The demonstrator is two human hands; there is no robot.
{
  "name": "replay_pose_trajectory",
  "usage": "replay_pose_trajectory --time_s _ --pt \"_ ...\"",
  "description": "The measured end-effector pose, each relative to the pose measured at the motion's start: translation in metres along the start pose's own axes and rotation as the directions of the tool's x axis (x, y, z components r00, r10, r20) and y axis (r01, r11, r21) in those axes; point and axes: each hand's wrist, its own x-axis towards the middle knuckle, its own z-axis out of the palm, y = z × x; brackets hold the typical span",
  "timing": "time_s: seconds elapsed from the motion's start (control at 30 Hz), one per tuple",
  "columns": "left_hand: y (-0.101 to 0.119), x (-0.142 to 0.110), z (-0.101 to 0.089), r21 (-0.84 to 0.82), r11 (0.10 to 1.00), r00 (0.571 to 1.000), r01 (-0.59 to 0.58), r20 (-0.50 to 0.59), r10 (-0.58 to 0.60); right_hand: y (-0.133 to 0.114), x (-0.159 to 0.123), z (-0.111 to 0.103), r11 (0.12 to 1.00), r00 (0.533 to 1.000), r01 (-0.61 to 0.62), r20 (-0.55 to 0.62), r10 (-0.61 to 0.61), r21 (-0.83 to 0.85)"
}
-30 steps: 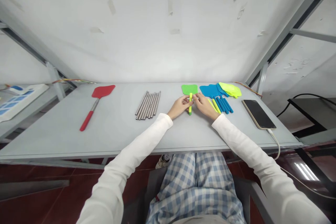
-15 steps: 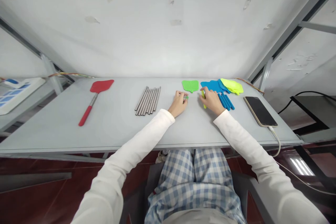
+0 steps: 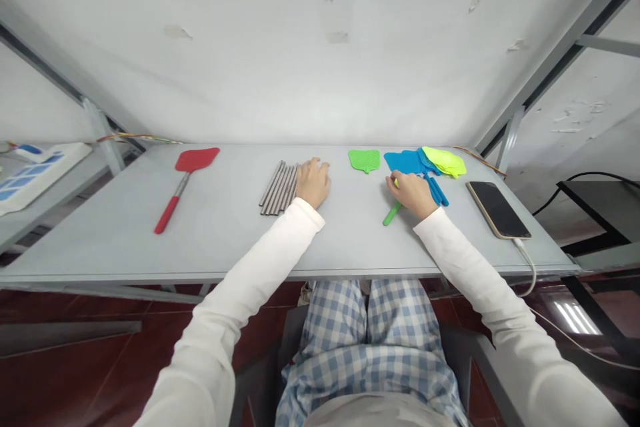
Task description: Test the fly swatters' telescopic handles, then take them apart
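My left hand (image 3: 313, 184) lies at the right edge of a row of several metal tubes (image 3: 278, 190), covering some of them. Its fingers are apart, with nothing visibly gripped. My right hand (image 3: 413, 193) is closed around a green handle sleeve (image 3: 392, 215), whose lower end sticks out below the fingers. Behind that hand are blue handle sleeves (image 3: 439, 191), partly covered. A green fly swatter head (image 3: 365, 160) lies flat between my hands, towards the wall. Blue swatter heads (image 3: 404, 161) and yellow ones (image 3: 445, 161) are piled beyond my right hand.
A red fly swatter (image 3: 184, 180) with a metal shaft lies on the left of the grey table (image 3: 225, 247). On the right, a phone (image 3: 499, 209) is plugged into a white cable (image 3: 527, 260). The white wall (image 3: 280, 80) rises behind the table, with metal posts at both sides.
My left hand has moved left from beside the green swatter head to the metal tubes. My right hand has shifted slightly right, and a green handle sleeve now shows below it.
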Motion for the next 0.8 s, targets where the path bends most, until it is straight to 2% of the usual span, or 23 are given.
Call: replay_pose_trajectory --time_s 0.1,0.2,0.27,0.37,0.5,0.63,0.8 --pt "-0.021 -0.003 -0.003 0.119 0.967 0.965 0.226 0.111 -0.239 -0.012 -0.020 0.002 0.997 1.000 0.009 -0.007 -0.009 -0.082" --pt "-0.033 -0.006 -0.006 0.127 0.937 0.904 0.326 0.247 -0.348 -0.022 -0.032 0.002 0.994 0.999 0.035 0.014 -0.034 -0.106" --pt "-0.035 -0.006 -0.008 0.126 0.931 0.890 0.341 0.276 -0.363 -0.027 -0.031 0.002 0.992 0.996 0.080 0.045 -0.076 -0.097" --pt "-0.036 -0.005 -0.011 0.126 0.921 0.872 0.368 0.297 -0.389 -0.027 -0.015 0.002 0.972 0.976 0.213 0.064 -0.207 -0.102" --pt "-0.042 -0.004 -0.018 0.114 0.914 0.861 0.390 0.308 -0.406 -0.014 0.014 0.004 0.927 0.946 0.323 0.045 -0.320 -0.193" --pt "-0.054 -0.005 -0.026 0.097 0.915 0.870 0.392 0.285 -0.403 0.007 0.025 0.008 0.925 0.955 0.287 0.002 -0.296 -0.249" --pt "-0.070 -0.003 -0.032 0.052 0.944 0.920 0.325 0.215 -0.328 0.020 0.019 0.012 0.959 0.968 0.192 -0.122 -0.220 -0.208"
